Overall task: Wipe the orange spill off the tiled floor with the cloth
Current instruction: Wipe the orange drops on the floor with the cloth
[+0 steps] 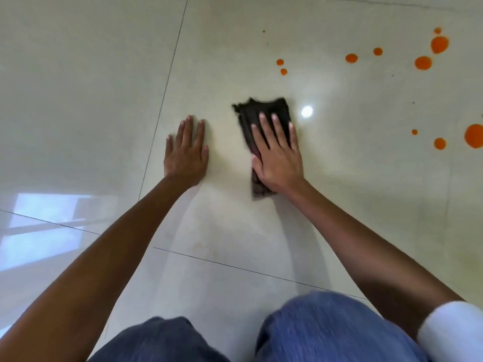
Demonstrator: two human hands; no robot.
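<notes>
A dark brown folded cloth (261, 111) lies flat on the pale tiled floor (261, 231). My right hand (278, 152) presses down on it, fingers spread over its near half. My left hand (187, 150) rests flat on the bare tile to the left of the cloth, holding nothing. Orange spill drops are scattered up and to the right: two small ones (280, 62) just beyond the cloth, bigger ones (423, 62) further right, and a large blot (474, 135) at the right edge. The cloth touches none of them.
My knees in blue trousers (326, 327) are at the bottom of the view. Dark grout lines (167, 82) run across the floor. A bright lamp reflection (306, 111) sits just right of the cloth, and a window reflection (39, 231) at the left.
</notes>
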